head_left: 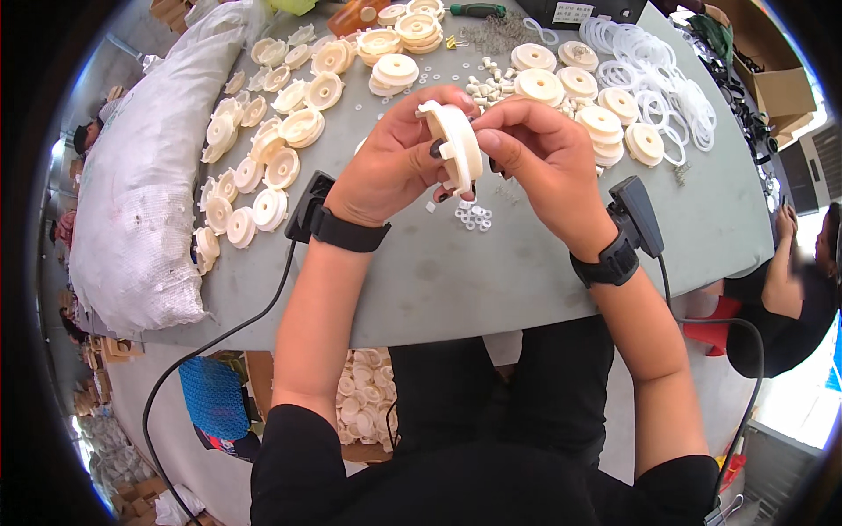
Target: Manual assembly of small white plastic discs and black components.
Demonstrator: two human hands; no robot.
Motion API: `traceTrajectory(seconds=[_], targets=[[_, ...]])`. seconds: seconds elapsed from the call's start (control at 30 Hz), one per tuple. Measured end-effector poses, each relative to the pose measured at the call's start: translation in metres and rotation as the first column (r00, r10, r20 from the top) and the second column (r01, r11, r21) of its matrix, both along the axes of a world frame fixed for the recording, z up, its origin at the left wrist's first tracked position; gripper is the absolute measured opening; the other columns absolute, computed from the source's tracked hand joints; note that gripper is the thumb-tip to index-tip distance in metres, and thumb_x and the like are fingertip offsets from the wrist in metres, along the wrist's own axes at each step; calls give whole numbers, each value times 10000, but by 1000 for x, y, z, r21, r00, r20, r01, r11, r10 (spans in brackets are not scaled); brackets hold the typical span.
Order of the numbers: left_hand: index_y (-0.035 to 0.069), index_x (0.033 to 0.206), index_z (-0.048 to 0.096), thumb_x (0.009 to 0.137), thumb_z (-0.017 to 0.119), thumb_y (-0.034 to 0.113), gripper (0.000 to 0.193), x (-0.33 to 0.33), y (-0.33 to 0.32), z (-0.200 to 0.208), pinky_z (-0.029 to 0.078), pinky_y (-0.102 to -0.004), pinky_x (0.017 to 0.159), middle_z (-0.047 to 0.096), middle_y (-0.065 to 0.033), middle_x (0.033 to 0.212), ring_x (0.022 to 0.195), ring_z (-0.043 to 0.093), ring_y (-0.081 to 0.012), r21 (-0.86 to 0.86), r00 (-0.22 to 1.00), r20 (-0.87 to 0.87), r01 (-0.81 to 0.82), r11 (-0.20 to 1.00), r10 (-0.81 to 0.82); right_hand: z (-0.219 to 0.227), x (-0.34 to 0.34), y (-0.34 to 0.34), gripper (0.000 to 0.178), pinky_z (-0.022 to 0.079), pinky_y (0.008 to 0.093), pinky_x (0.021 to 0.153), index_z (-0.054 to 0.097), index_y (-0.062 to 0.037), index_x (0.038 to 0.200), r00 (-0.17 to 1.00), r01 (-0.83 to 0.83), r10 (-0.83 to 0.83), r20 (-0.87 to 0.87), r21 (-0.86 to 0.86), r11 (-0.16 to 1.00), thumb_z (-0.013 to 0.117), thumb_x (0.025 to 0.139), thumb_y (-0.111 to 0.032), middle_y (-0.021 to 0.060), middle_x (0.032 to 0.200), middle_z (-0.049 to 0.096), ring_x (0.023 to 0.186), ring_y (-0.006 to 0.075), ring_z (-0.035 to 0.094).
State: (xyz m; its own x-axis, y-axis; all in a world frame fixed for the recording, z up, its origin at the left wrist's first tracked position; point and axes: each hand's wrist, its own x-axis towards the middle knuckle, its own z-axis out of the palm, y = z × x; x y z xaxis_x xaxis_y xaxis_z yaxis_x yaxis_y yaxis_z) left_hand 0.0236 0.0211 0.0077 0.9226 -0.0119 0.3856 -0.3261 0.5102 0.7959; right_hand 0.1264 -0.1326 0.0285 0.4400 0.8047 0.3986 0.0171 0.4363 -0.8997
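My left hand (399, 158) grips a cream round plastic part (462, 147) and holds it on edge above the table. My right hand (548, 162) comes in from the right with its fingertips pinched together against the part's face; whatever small piece they may hold is hidden. Just below the part lies a small heap of white plastic rings (474, 216). Behind my right hand are several small white plugs (493, 86) and a group of cream discs (538, 86).
Rows of cream parts (270, 208) lie at the left beside a big white woven sack (149, 193). Clear rings (645, 66), metal springs (500, 33) and a green-handled screwdriver (478, 10) lie farther back. Cables run from both wrists. A box of cream parts (364, 399) stands below the table; another person (789, 298) sits at right.
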Motion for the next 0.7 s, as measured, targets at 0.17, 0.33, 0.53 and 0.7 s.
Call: traceTrajectory(seconds=[0.17,0.33,0.53,0.7], targets=[[91,1199,454,835,612,126,399,-2,-1,2,519,-272,607,528,-35,1077,844,591,-148,48,999,-11,-50,998,50,-1,-4,1,107,458,219,629,599,5,899,997,50,-53,61,46,998,626,806,-43,32,855,606,739,91,557],[95,1192,457,835,610,123,390,-1,4,1,531,-294,611,518,-37,1095,863,596,-166,49,997,-40,-70,996,72,-4,-8,2,126,444,232,590,583,-31,858,824,316,-356,442,164,935,638,750,3,47,802,566,714,129,552],[91,1191,456,826,613,102,398,0,3,3,557,-351,629,495,-65,1141,862,608,-198,-114,997,26,74,991,-72,-14,-12,7,107,416,226,537,578,-23,856,913,226,-240,330,81,971,632,765,-7,34,750,568,601,100,505],[65,1215,442,843,603,195,426,-8,10,8,520,-263,579,555,-41,942,726,612,-160,108,993,-117,-16,994,29,-15,-1,6,92,373,184,509,584,-29,861,935,292,-286,211,1,956,627,784,-54,-21,677,549,560,31,459]])
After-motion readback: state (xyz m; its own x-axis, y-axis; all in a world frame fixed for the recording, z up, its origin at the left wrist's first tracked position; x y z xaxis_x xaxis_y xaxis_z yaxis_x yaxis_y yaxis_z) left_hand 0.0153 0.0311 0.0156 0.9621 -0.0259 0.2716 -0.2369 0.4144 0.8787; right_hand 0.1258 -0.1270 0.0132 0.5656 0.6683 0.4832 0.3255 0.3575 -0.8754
